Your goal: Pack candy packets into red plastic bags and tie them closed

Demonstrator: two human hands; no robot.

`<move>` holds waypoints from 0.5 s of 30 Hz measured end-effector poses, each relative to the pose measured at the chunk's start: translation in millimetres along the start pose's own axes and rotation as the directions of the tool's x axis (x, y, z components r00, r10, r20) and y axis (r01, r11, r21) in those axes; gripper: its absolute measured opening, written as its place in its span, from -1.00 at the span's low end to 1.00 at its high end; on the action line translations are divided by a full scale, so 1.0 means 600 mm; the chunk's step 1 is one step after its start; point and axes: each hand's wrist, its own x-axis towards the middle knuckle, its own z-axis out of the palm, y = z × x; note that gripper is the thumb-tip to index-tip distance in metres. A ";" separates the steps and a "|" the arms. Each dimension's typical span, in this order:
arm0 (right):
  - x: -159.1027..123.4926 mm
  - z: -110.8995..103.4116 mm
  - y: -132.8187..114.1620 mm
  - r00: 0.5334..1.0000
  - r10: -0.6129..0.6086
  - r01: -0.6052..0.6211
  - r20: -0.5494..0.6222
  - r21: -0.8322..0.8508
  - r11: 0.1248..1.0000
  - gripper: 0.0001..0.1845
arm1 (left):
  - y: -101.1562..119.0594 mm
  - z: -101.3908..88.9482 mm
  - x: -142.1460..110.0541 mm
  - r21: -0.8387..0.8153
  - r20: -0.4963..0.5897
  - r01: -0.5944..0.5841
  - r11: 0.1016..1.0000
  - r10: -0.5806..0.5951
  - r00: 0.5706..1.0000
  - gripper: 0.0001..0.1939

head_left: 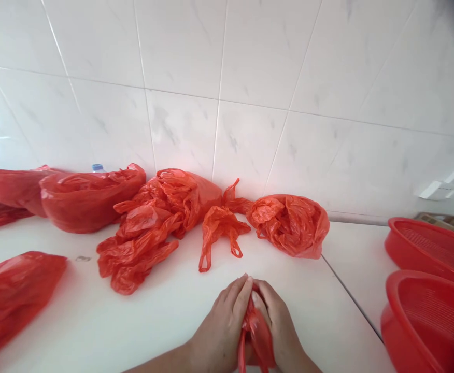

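Observation:
At the lower middle of the head view, a crumpled red plastic bag is pressed between my two hands just above the white tabletop. My left hand is closed around its left side, fingers together and pointing away from me. Closed on the other side is my right hand, its thumb against the plastic. Strips of the bag hang down between my palms, and my hands cover much of the rest. Beyond my fingertips lies a small red bag with looped handles.
Bunched red bags and a heap of red plastic lie along the tiled wall. Red-wrapped bowl shapes and a blue-capped bottle stand left. Another red bag lies front left; red perforated baskets stand right.

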 end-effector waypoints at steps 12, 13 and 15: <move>0.004 0.008 0.022 0.977 0.169 -0.180 -0.128 -0.079 0.980 -0.63 | 0.008 -0.010 0.021 0.013 0.141 0.126 0.992 -0.127 0.982 -0.08; 0.005 0.008 0.022 0.973 0.195 -0.203 -0.123 -0.055 0.978 -0.63 | 0.008 -0.010 0.022 -0.003 0.145 0.132 0.991 -0.130 0.981 -0.07; 0.006 0.008 0.023 0.970 0.210 -0.216 -0.119 -0.043 0.975 -0.64 | 0.007 -0.009 0.026 -0.029 0.154 0.147 0.989 -0.141 0.978 -0.06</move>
